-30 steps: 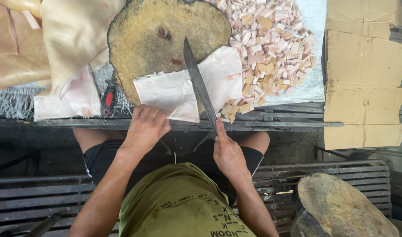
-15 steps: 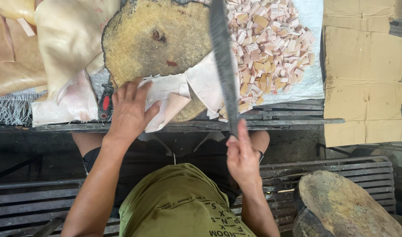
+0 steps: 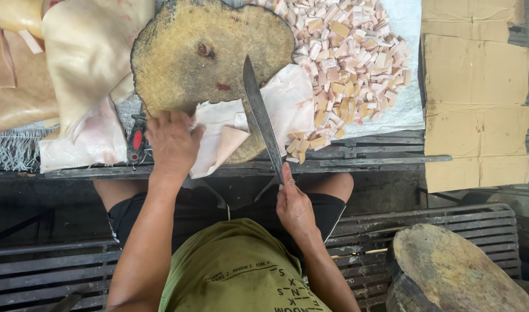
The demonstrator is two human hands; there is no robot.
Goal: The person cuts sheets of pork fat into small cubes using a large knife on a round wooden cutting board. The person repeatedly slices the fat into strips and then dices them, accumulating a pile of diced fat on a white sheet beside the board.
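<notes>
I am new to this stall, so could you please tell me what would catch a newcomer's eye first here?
First, the long knife, held in the right hand, its blade lying over a pale sheet of meat. The left hand presses that sheet on the round wooden chopping block at top centre. To the right of the block lies a heap of small cut cubes.

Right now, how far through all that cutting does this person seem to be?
Done: a large heap of small cubes lies on the white sheet. In hand: the right hand grips a long knife over a pale slab on the round wooden block, with the left hand on that slab. Left: big uncut sheets piled beside the block, so apparently plenty remains.
</notes>
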